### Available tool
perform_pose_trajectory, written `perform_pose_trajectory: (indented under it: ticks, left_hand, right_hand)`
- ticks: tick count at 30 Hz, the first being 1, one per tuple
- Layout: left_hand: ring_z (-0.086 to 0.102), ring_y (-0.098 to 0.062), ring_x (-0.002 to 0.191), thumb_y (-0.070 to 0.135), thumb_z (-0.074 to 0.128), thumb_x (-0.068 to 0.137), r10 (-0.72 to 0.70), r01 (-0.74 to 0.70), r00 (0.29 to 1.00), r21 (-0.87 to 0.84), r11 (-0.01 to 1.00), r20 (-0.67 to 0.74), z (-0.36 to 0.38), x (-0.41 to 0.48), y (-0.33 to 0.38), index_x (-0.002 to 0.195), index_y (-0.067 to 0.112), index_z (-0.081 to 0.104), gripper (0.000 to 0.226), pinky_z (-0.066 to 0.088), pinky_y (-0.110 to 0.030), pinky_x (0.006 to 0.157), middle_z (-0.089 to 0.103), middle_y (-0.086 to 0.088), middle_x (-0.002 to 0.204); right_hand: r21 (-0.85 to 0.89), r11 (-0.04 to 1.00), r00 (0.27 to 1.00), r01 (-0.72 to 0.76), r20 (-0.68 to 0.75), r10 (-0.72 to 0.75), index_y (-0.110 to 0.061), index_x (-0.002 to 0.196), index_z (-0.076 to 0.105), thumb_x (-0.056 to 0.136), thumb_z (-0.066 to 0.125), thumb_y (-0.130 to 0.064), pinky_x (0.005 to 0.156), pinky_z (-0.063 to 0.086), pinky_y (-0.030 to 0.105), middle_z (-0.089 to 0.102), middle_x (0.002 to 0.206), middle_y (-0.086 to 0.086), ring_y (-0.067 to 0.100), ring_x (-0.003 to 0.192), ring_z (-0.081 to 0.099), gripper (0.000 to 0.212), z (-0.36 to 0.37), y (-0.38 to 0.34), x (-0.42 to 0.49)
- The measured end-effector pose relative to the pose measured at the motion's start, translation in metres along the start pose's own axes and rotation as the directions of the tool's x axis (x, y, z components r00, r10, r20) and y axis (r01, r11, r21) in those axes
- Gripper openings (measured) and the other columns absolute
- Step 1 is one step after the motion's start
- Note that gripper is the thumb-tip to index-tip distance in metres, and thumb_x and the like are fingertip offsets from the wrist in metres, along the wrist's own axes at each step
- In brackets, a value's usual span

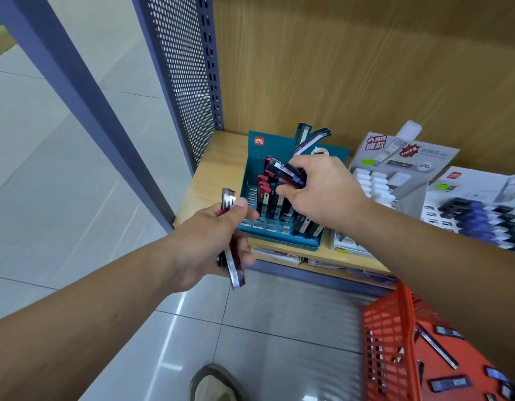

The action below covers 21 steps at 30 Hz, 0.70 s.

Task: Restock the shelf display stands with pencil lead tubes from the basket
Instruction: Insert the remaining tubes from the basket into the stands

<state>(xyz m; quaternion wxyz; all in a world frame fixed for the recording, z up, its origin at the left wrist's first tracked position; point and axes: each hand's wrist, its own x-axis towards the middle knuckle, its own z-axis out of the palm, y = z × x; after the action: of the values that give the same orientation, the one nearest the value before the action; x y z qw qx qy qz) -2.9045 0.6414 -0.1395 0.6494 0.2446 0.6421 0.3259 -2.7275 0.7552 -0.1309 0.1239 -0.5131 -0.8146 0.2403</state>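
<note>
A teal display stand (252, 166) sits on the wooden shelf, with several dark lead tubes (272, 202) standing in its slots. My right hand (322, 192) hovers over the stand and grips a dark tube with a blue cap (288, 172), held flat above the slots. In front of the shelf edge, my left hand (210, 244) holds a small bunch of tubes (231, 256); one tip sticks up past my thumb. An orange basket (395, 328) at the lower right holds several loose tubes (450, 382).
A grey-white display stand (395, 169) with white tubes stands right of the teal one, and another stand (479, 209) with dark and blue items is further right. A perforated blue shelf side panel (181, 68) rises on the left. My shoe (215, 383) is on the tiled floor.
</note>
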Motion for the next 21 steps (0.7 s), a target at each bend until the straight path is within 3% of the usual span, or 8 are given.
perform_pose_trajectory:
  ticks: [3, 6, 10, 13, 16, 19, 21]
  left_hand:
    - [0.044, -0.016, 0.055, 0.041, 0.058, 0.104, 0.021, -0.021, 1.000, 0.015, 1.000, 0.012, 0.001, 0.002, -0.005, 0.116, 0.018, 0.066, 0.027, 0.047, -0.034, 0.055, 0.042, 0.001, 0.065]
    - [0.035, -0.012, 0.051, 0.026, 0.062, 0.103, 0.033, -0.033, 0.999, -0.002, 0.999, 0.029, 0.003, 0.002, -0.008, 0.103, 0.017, 0.057, 0.011, 0.035, -0.028, 0.048, 0.038, 0.003, 0.062]
    - [0.039, -0.015, 0.051, 0.011, 0.062, 0.100, 0.030, -0.028, 0.999, -0.038, 0.999, 0.037, 0.003, 0.002, -0.008, 0.101, 0.014, 0.059, 0.004, 0.033, -0.028, 0.047, 0.048, -0.002, 0.066]
    - [0.040, -0.018, 0.054, 0.000, 0.055, 0.094, 0.042, -0.040, 0.998, -0.053, 0.998, 0.042, 0.002, 0.001, -0.007, 0.102, 0.010, 0.059, 0.013, 0.032, -0.030, 0.050, 0.048, -0.007, 0.070]
    - [0.045, -0.020, 0.057, 0.002, 0.053, 0.097, 0.063, -0.061, 0.996, -0.033, 0.998, 0.064, 0.000, 0.000, -0.008, 0.102, 0.007, 0.057, 0.008, 0.033, -0.032, 0.052, 0.055, -0.012, 0.074]
    - [0.053, -0.018, 0.064, 0.017, 0.056, 0.106, 0.133, -0.144, 0.982, 0.068, 0.987, 0.135, -0.001, -0.002, -0.009, 0.111, 0.006, 0.063, 0.014, 0.040, -0.030, 0.052, 0.063, -0.011, 0.080]
    - [0.054, -0.017, 0.066, 0.028, 0.056, 0.106, 0.189, -0.221, 0.966, 0.179, 0.959, 0.177, 0.001, -0.005, -0.009, 0.115, 0.012, 0.065, 0.021, 0.044, -0.030, 0.056, 0.063, -0.007, 0.080]
  right_hand:
    - [0.002, 1.000, 0.999, 0.001, -0.041, -0.001, -0.035, 0.095, 0.065, 0.093, 0.073, -0.038, 0.067, 0.054, 0.036, 0.059, 0.074, -0.015, 0.019, 0.077, 0.061, 0.009, 0.003, 0.001, -0.004]
    - [-0.030, 1.000, 1.000, -0.002, -0.022, 0.001, -0.036, 0.093, 0.063, 0.093, 0.074, -0.038, 0.068, 0.056, 0.036, 0.059, 0.074, -0.015, 0.019, 0.077, 0.062, 0.011, 0.003, -0.002, -0.007]
    - [-0.099, 0.995, 1.000, 0.005, 0.013, -0.004, -0.036, 0.089, 0.058, 0.093, 0.072, -0.036, 0.065, 0.050, 0.032, 0.058, 0.073, -0.014, 0.020, 0.079, 0.062, 0.014, 0.001, -0.006, -0.006]
    - [-0.181, 0.983, 1.000, 0.005, 0.013, -0.003, -0.036, 0.090, 0.056, 0.094, 0.069, -0.038, 0.062, 0.044, 0.030, 0.057, 0.075, -0.013, 0.021, 0.080, 0.060, 0.013, 0.003, -0.009, -0.008]
    - [-0.250, 0.968, 0.998, -0.007, 0.053, 0.021, -0.034, 0.095, 0.059, 0.095, 0.068, -0.038, 0.063, 0.044, 0.030, 0.059, 0.081, -0.010, 0.022, 0.083, 0.060, 0.010, 0.003, -0.016, -0.008]
    - [-0.119, 0.993, 1.000, -0.008, 0.023, 0.011, -0.031, 0.086, 0.056, 0.094, 0.072, -0.036, 0.059, 0.040, 0.028, 0.056, 0.074, -0.013, 0.015, 0.075, 0.059, 0.018, -0.004, -0.017, -0.007]
    - [0.174, 0.985, 1.000, -0.003, 0.011, 0.001, -0.024, 0.081, 0.062, 0.092, 0.076, -0.029, 0.053, 0.040, 0.024, 0.057, 0.065, -0.011, 0.005, 0.057, 0.053, 0.019, -0.014, -0.018, -0.010]
